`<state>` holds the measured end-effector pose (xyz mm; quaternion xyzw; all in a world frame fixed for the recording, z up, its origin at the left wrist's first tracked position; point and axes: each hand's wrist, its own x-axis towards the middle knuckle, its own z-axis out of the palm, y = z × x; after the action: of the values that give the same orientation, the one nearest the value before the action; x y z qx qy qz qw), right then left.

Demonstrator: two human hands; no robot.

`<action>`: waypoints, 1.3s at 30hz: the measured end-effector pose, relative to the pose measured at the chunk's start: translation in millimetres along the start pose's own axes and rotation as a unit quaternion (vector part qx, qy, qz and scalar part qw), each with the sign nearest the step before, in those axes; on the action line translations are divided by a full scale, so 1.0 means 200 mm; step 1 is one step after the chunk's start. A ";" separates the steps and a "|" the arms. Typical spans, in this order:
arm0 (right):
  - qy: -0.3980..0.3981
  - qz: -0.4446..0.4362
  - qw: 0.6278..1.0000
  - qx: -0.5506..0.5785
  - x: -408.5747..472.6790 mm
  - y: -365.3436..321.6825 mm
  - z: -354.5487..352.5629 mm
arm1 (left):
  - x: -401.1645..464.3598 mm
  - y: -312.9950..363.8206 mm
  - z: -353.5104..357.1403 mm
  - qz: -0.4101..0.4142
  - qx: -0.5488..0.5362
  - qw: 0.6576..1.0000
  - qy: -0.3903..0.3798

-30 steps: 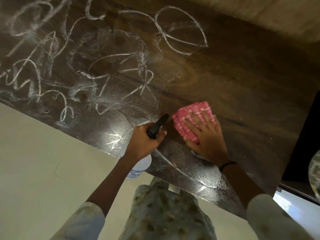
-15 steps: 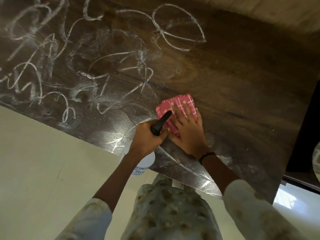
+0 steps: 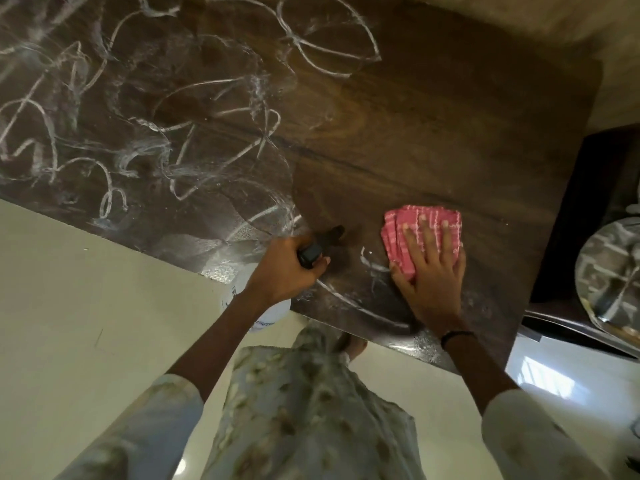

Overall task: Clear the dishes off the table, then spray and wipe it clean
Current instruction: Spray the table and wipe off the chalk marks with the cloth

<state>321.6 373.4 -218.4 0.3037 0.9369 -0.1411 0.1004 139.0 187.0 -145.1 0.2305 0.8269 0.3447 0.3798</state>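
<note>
The dark wooden table [image 3: 450, 126] carries white looping spray streaks over its left and middle parts. My left hand [image 3: 282, 271] grips a spray bottle [image 3: 266, 313] with a white body and a black nozzle, held at the table's near edge. My right hand [image 3: 433, 271] lies flat, fingers spread, pressing a folded pink checked cloth [image 3: 401, 233] onto the tabletop near the right end. The wood around and beyond the cloth looks free of streaks. A few white streaks lie between the two hands.
Pale floor tiles [image 3: 69, 306] run below the table's near edge. At the right edge stands a dark surface holding a round shiny steel plate [image 3: 609, 271]. My patterned clothing [image 3: 304, 410] fills the bottom centre.
My right hand slid the cloth left toward the bottle, then back to the right, away from it. My left hand with the bottle stayed at the near edge.
</note>
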 end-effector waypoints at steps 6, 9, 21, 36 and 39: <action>-0.024 0.059 0.998 0.002 -0.37 0.12 0.10 | -0.19 -0.04 0.20 -0.042 0.029 0.998 -0.048; -0.019 0.053 0.998 0.007 -0.36 0.11 0.10 | -0.24 -0.05 0.26 -0.046 0.035 0.998 -0.039; 0.032 0.035 0.998 0.031 -0.14 -0.06 0.06 | -0.28 -0.08 0.28 -0.061 0.041 0.997 0.010; 0.008 -0.081 0.996 -0.028 -0.28 0.09 0.10 | -0.35 -0.07 0.28 -0.033 -0.016 0.999 0.026; 0.035 0.001 0.999 0.008 -0.12 -0.06 0.06 | -0.36 -0.08 0.29 -0.033 -0.020 0.998 0.043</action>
<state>334.6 346.7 -221.5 0.3104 0.9384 -0.1374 0.0650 226.0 152.6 -151.2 0.1809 0.8425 0.3580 0.3596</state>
